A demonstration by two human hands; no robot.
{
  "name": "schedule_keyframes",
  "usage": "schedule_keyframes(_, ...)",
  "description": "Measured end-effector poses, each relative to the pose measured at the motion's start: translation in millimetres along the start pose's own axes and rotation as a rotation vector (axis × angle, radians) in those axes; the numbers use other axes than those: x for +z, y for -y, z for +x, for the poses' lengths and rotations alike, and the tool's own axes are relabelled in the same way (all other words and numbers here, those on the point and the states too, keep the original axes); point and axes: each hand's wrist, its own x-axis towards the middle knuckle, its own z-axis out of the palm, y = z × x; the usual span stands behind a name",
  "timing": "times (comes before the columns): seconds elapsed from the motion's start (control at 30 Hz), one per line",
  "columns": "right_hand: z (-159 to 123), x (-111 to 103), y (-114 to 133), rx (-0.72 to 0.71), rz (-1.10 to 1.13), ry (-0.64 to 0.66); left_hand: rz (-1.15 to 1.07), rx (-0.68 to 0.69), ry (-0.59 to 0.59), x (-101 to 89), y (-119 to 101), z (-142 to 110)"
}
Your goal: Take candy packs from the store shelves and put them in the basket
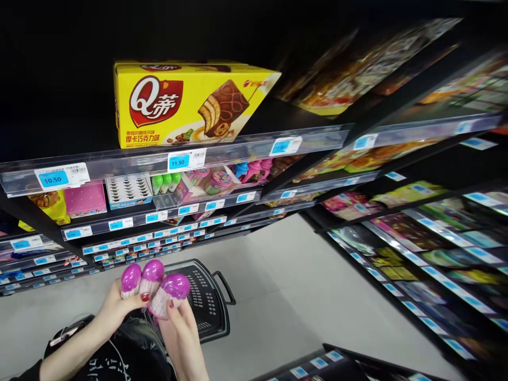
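My left hand (121, 312) is closed around two egg-shaped containers with glossy purple tops (152, 271) and pale pinkish lower parts. In my right hand (181, 323), a third purple-topped egg-shaped container (174, 288) is gripped, tilted and close beside the other two. The thumbs of both hands lie across the lower parts; most of the other fingers are hidden. Under and beyond my hands is a black shopping basket (203, 301) with a slotted bottom, partly covered by them.
A yellow Q蒂 cake box (178, 106) stands on the upper shelf. Below it are green-topped eggs (165, 182), pink tubs (218, 182) and a white display box (129, 190). Grey floor (278, 286) runs between this shelving and blurred shelves (416, 254) of packets on the right.
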Motion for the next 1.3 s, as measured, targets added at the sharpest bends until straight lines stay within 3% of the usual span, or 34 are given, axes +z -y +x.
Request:
schedule_keyframes(0.2,5.8,-1.0,-3.3,-0.036,0.047,-0.005,0.158,0.045,0.063,0.5,4.3,3.1)
schedule_keyframes(0.4,2.2,0.6,-2.1,-0.053,0.115,0.037,-0.09,-0.05,0.074,7.9,2.5,0.5)
schedule_keyframes(0.57,6.3,-12.2,-2.3,-0.03,0.235,-0.103,-0.222,-0.102,0.08,7.4,0.2,2.1)
schedule_keyframes(0.73,8.7,-22.3,2.5,0.072,0.434,-0.121,-0.392,-0.14,0.221,-1.7,3.6,6.5)
schedule_keyframes(0.87,1.1,-30.9,8.9,0.029,0.484,-0.11,-0.498,-0.153,0.288,-13.7,7.3,9.1)
schedule_keyframes(0.97,-5.6,-33.5,6.5,0.043,0.415,-0.072,-0.392,-0.112,0.22,-17.0,11.5,9.4)
schedule_keyframes(1.07,-8.5,-25.3,-7.3,0.019,0.295,-0.026,-0.215,-0.067,0.034,-14.5,20.6,10.7)
schedule_keyframes(1.17,-5.9,-13.8,-30.1,-0.078,0.176,-0.059,-0.105,-0.069,-0.118,-12.8,32.3,11.3)
schedule_keyframes(1.3,1.3,-10.6,-62.0,-0.129,0.031,-0.168,-0.174,-0.114,-0.126,-16.2,44.1,5.8)
